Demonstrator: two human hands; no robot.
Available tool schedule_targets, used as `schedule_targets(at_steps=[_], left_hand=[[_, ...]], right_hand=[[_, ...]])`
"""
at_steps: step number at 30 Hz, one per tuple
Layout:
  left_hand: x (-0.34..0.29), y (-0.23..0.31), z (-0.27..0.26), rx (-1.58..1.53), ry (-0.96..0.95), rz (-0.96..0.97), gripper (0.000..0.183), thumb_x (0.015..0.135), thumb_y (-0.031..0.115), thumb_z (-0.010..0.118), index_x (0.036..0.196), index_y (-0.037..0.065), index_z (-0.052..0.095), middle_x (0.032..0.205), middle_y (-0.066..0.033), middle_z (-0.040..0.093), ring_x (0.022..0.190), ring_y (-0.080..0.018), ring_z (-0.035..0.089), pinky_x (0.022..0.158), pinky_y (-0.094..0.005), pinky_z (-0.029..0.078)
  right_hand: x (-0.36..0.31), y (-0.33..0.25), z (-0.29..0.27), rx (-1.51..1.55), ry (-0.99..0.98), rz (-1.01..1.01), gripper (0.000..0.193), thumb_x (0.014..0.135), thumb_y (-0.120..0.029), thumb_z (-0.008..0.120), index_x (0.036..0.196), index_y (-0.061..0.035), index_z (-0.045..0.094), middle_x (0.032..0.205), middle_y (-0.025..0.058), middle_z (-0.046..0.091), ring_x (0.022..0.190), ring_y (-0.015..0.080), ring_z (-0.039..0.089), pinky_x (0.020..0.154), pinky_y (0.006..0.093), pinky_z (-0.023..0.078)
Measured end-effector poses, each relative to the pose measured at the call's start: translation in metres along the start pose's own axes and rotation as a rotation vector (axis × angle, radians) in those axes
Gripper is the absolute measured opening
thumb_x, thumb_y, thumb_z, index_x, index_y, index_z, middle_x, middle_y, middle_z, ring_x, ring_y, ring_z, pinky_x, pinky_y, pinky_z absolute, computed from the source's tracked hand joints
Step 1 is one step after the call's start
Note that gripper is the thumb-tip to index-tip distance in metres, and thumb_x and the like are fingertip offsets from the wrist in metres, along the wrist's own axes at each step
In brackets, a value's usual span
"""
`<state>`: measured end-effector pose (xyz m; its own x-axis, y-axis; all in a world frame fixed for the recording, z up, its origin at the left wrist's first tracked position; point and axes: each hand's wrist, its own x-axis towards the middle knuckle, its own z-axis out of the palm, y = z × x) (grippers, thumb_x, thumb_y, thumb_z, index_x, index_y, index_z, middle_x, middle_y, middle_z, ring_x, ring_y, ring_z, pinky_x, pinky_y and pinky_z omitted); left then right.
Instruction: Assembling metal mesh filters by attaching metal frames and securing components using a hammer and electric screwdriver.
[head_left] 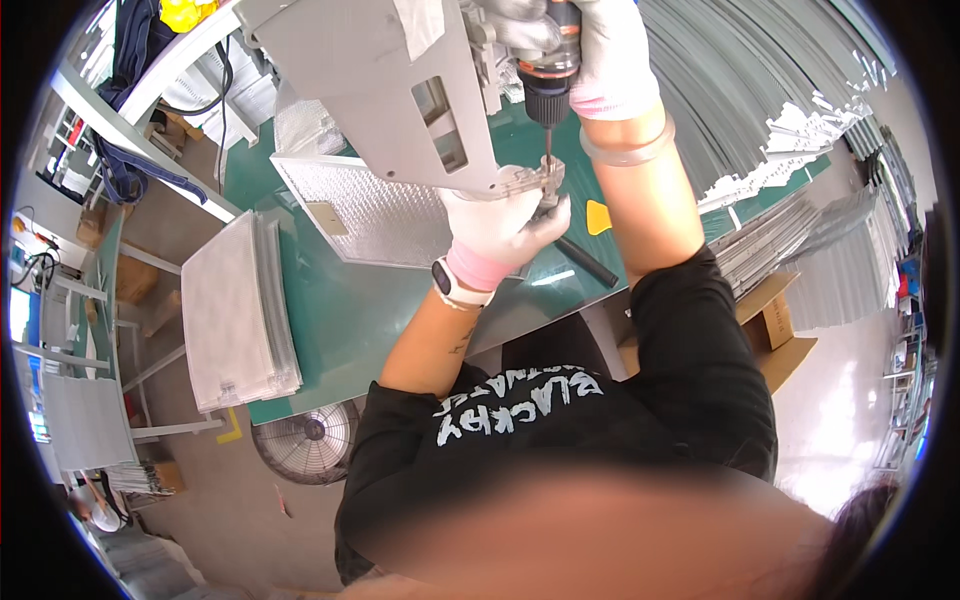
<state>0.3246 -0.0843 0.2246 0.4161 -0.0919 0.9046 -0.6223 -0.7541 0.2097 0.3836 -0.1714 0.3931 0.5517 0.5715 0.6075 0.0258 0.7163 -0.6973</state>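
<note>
My right hand (618, 65), in a white glove, grips a black-and-orange power drill (550, 70) held with its nose toward me. The drill's thin bit reaches down to a small metal fitting (548, 178). White-gloved too, my left hand (497, 228) is closed around this fitting, just under the lower end of a large grey metal housing (370, 85). The housing has two rectangular cutouts near its right edge. Beside my left hand, a black rod-like handle (586, 262) and a yellow piece (598, 217) lie on the green table (330, 345).
A framed mesh-textured panel (385, 215) lies beneath the housing. Stacked flat panels (235, 315) overhang the table's left side. Long grey strips (740, 90) are piled on the right. A floor fan (312, 440) stands below the front edge, and an open cardboard box (775, 330) sits at right.
</note>
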Motion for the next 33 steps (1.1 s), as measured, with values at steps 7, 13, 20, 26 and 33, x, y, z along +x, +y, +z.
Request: schedule_targets(at_steps=[7, 13, 20, 26, 33], left_hand=[[0.006, -0.001, -0.005, 0.096, -0.011, 0.362, 0.021, 0.061, 0.008, 0.075, 0.08, 0.012, 0.068, 0.074, 0.0006, 0.065, 0.067, -0.0207, 0.058, 0.066, -0.0361, 0.045], [0.012, 0.01, -0.016, -0.118, -0.086, 0.015, 0.017, 0.061, 0.009, 0.074, 0.077, 0.009, 0.066, 0.065, -0.0008, 0.057, 0.06, -0.021, 0.054, 0.058, -0.0358, 0.043], [0.01, 0.013, -0.016, -0.045, -0.102, -0.026, 0.019, 0.062, 0.012, 0.075, 0.079, 0.008, 0.068, 0.068, -0.0018, 0.06, 0.064, -0.0217, 0.056, 0.06, -0.0365, 0.044], [0.001, 0.008, -0.006, 0.119, 0.048, 0.241, 0.021, 0.065, 0.017, 0.077, 0.083, 0.01, 0.07, 0.072, -0.0005, 0.062, 0.069, -0.021, 0.058, 0.06, -0.037, 0.045], [-0.035, 0.047, -0.075, 0.131, -0.176, 0.063, 0.026, 0.06, 0.026, 0.079, 0.066, 0.02, 0.054, 0.061, 0.004, 0.047, 0.062, -0.0209, 0.049, 0.065, -0.039, 0.033]], right_hand=[[0.009, 0.028, -0.064, 0.277, -0.323, 0.073, 0.024, 0.088, -0.023, 0.061, 0.078, -0.0034, 0.052, 0.059, 0.0013, 0.042, 0.047, 0.0107, 0.039, 0.04, 0.0215, 0.029], [0.005, 0.031, -0.052, 0.323, -0.363, 0.062, 0.024, 0.084, -0.022, 0.062, 0.087, 0.0016, 0.057, 0.059, 0.0034, 0.044, 0.043, 0.0122, 0.037, 0.036, 0.0224, 0.026], [-0.014, 0.016, -0.03, 0.458, -0.249, 0.239, 0.025, 0.083, -0.021, 0.062, 0.092, 0.0018, 0.057, 0.059, 0.0039, 0.044, 0.042, 0.0125, 0.036, 0.036, 0.0226, 0.027], [-0.01, 0.015, -0.044, 0.414, -0.108, 0.075, 0.024, 0.086, -0.023, 0.06, 0.096, -0.0021, 0.054, 0.062, 0.0036, 0.045, 0.045, 0.0124, 0.038, 0.038, 0.0233, 0.029], [-0.001, -0.055, 0.009, 0.169, 0.253, -0.239, 0.012, 0.091, -0.02, 0.062, 0.099, -0.0132, 0.057, 0.077, 0.0018, 0.06, 0.061, 0.0106, 0.058, 0.054, 0.0216, 0.049]])
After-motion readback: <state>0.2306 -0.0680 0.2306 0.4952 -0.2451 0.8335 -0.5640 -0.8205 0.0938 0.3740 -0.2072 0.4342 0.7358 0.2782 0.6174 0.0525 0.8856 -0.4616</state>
